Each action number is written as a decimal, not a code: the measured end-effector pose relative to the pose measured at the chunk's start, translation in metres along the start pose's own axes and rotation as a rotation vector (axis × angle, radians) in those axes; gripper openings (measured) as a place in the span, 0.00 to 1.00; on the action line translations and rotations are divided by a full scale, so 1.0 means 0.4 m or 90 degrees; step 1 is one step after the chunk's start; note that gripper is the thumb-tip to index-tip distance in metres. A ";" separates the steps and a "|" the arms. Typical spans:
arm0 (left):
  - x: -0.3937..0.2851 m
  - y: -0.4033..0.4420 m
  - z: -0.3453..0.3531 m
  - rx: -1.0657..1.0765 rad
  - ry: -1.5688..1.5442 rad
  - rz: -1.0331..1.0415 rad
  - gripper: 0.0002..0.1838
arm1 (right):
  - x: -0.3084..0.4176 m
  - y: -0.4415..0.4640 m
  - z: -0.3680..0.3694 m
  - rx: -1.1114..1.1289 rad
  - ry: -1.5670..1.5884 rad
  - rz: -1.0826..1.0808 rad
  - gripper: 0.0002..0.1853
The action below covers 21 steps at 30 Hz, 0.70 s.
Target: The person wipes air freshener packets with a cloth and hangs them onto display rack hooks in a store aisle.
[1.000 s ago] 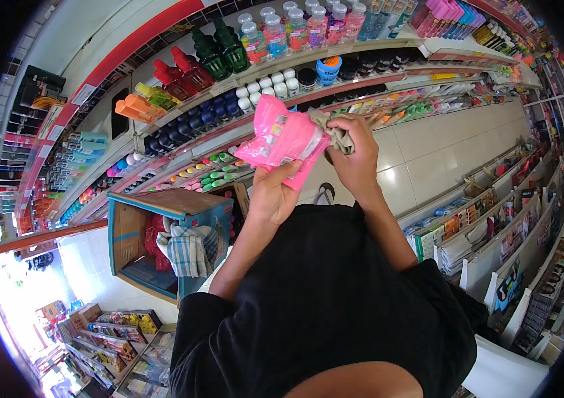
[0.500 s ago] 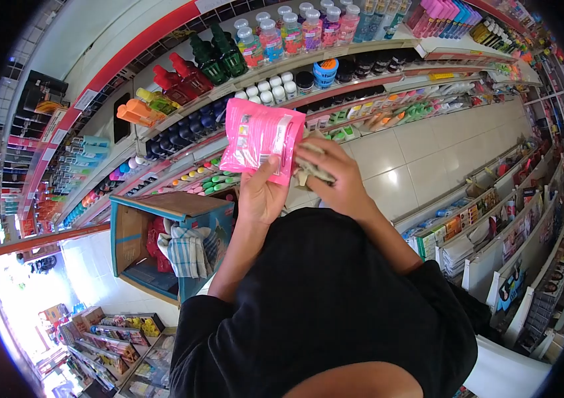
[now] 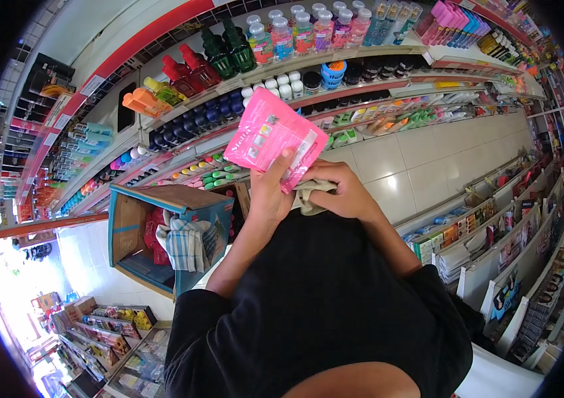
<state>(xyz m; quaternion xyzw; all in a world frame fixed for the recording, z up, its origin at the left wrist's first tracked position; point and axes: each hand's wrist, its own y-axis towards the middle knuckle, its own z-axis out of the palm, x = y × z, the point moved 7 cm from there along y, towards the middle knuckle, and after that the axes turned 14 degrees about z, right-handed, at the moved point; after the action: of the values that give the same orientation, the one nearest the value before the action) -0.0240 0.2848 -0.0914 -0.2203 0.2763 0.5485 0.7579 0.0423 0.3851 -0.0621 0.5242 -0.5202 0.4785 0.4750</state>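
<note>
A shiny pink packet (image 3: 272,136) with white print and small pictures is tilted in front of the shelves. My left hand (image 3: 271,192) grips its lower part, the thumb lying over the front face. My right hand (image 3: 342,191) is closed on a crumpled grey-green cloth (image 3: 314,196), just below the packet's lower right corner. The fingers of the right hand come close behind the packet's edge; whether they touch it is hard to tell.
Curved shelves with clear-capped bottles (image 3: 282,41) and dark blue bottles (image 3: 196,119) stand ahead. A cardboard box (image 3: 166,196) with a checked cloth (image 3: 188,247) over its edge is at left. Racks of packets (image 3: 468,225) are at right, beside the tiled floor (image 3: 395,159).
The packet first swung left and turned more upright, then tilted again and came slightly right. My right hand, with the cloth, has moved down and toward my body.
</note>
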 end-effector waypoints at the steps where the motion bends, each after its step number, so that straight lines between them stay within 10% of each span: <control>1: 0.006 0.000 0.000 -0.004 -0.029 -0.015 0.17 | -0.005 -0.005 -0.007 0.002 -0.001 -0.001 0.17; 3: 0.007 0.002 0.003 -0.009 -0.062 -0.027 0.17 | -0.060 -0.009 -0.022 0.033 0.275 0.163 0.14; 7: -0.001 -0.006 0.025 0.005 -0.036 -0.001 0.19 | -0.018 -0.001 -0.038 -0.130 0.341 0.073 0.14; 12: 0.007 -0.025 0.032 0.052 0.021 0.008 0.19 | 0.016 -0.014 -0.048 -0.301 -0.061 -0.115 0.19; 21: 0.006 -0.058 0.068 0.148 0.081 0.049 0.18 | 0.033 -0.040 -0.131 -0.551 -0.051 -0.167 0.22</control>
<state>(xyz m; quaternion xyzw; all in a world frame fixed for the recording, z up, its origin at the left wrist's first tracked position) 0.0036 0.2966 -0.0719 -0.1547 0.3940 0.5265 0.7373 0.0579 0.4362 -0.0443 0.3572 -0.6196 0.1321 0.6863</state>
